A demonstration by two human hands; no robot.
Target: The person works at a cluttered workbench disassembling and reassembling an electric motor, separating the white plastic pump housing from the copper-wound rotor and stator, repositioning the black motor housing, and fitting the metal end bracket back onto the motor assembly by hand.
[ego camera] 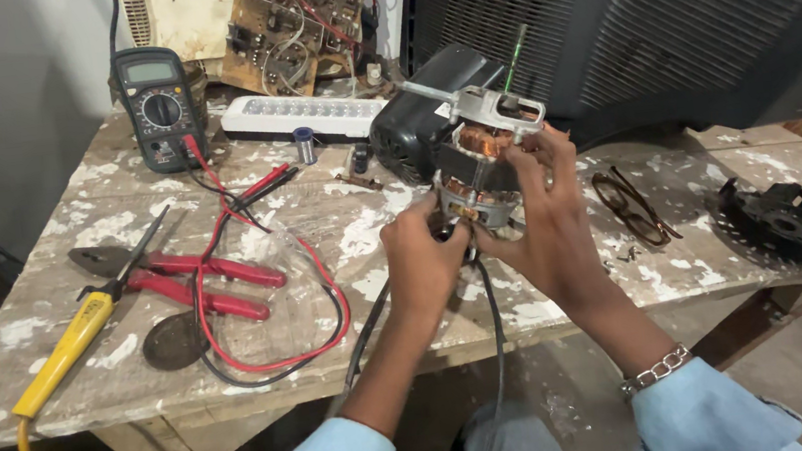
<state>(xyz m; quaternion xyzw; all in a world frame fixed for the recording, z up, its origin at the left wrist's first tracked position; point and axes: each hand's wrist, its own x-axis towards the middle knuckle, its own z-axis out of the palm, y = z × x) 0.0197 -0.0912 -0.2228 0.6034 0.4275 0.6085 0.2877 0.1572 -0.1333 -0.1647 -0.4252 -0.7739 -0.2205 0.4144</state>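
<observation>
I hold a small electric motor with copper windings and a silver metal frame above the table's front edge. My right hand wraps its right side, fingers up on the frame. My left hand pinches the wires at the motor's lower left end. Black cables hang down from the motor between my arms. A black housing sits just behind the motor.
On the paint-spattered wooden table lie red-handled pliers, a yellow-handled soldering iron, a multimeter with red and black leads, a white light bar, eyeglasses and a black round cover. A circuit board leans behind.
</observation>
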